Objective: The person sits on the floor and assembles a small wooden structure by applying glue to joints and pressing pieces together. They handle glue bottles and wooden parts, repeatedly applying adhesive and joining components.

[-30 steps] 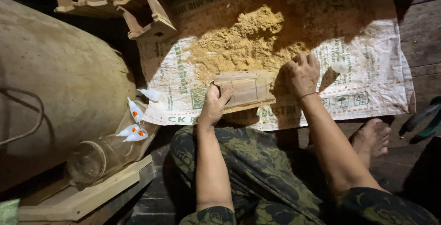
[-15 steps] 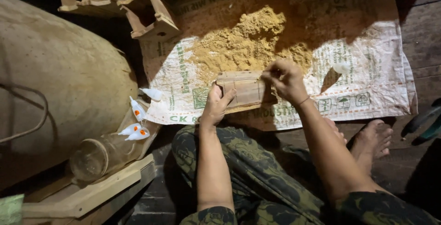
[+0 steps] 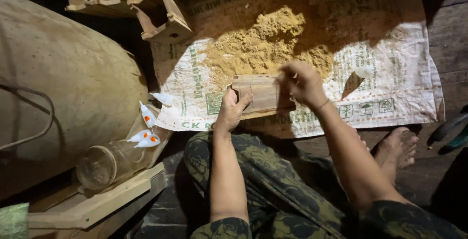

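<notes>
Partly blurred, the right hand point(image 3: 303, 84) pinches the far right corner of a small wooden box point(image 3: 261, 95); the left hand point(image 3: 231, 113) grips its left end, above a printed woven sack point(image 3: 390, 92) heaped with sawdust point(image 3: 263, 46) on a dark plank floor point(image 3: 448, 29).

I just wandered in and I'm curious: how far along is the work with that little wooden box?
Sawdust already lies heaped on the woven sack. In hand: the left hand grips the wooden box while the right hand works at its far end. Whether the box holds any sawdust can't be seen.
</notes>
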